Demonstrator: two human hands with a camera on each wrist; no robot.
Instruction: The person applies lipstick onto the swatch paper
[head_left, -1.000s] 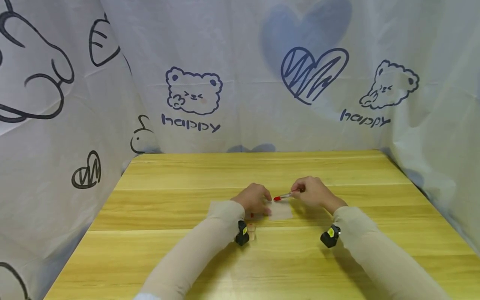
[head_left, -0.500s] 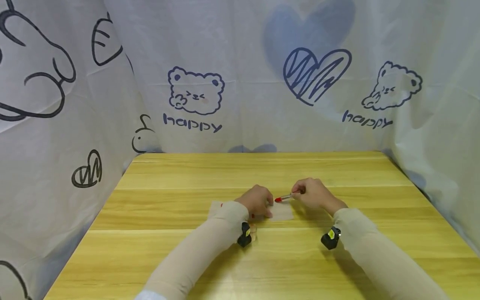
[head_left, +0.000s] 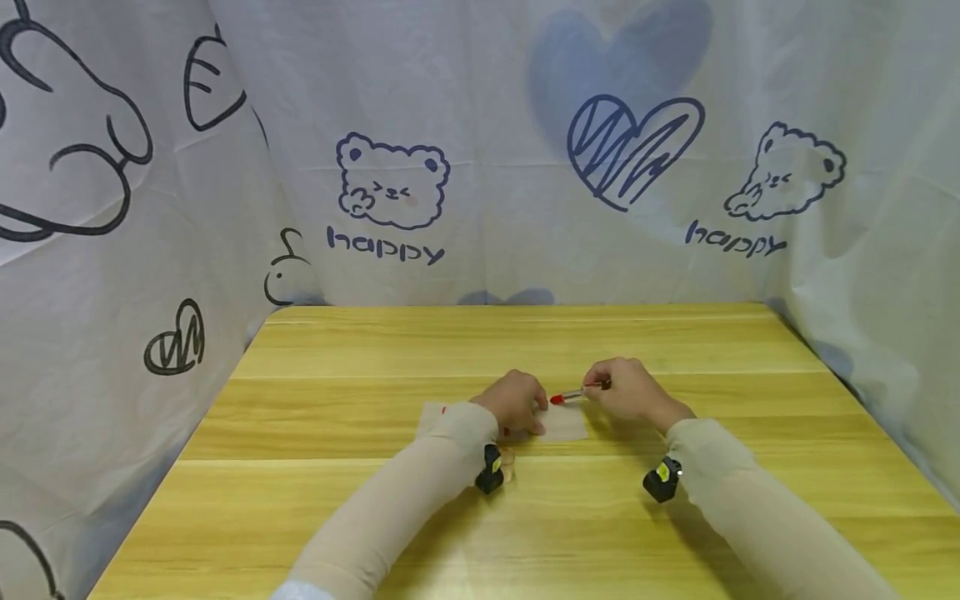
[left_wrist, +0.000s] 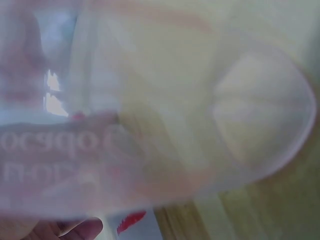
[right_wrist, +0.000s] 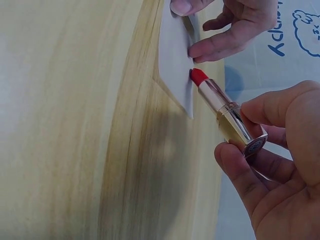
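My right hand (head_left: 626, 390) pinches a lipstick (right_wrist: 229, 117) by its gold and silver case. Its red tip sits at the edge of a sheet of white paper (head_left: 564, 423); whether it touches is hard to tell. Thumb and fingers of my left hand (head_left: 513, 402) rest on the paper, holding it against the table, beside the lipstick tip. Red marks show on the paper around that hand; one red mark (left_wrist: 132, 220) appears in the left wrist view. Part of the sheet is hidden under the left hand and sleeve.
A pinkish, see-through container (head_left: 509, 467) stands by the left wrist. Up close it fills much of the left wrist view, its lettering blurred. The wooden table (head_left: 360, 350) ends at a white curtain (head_left: 495, 208) with drawn bears and hearts.
The head view has shifted slightly. The left hand has moved a touch to the right, uncovering a red mark on the paper's left part. The right hand keeps its grip on the lipstick.
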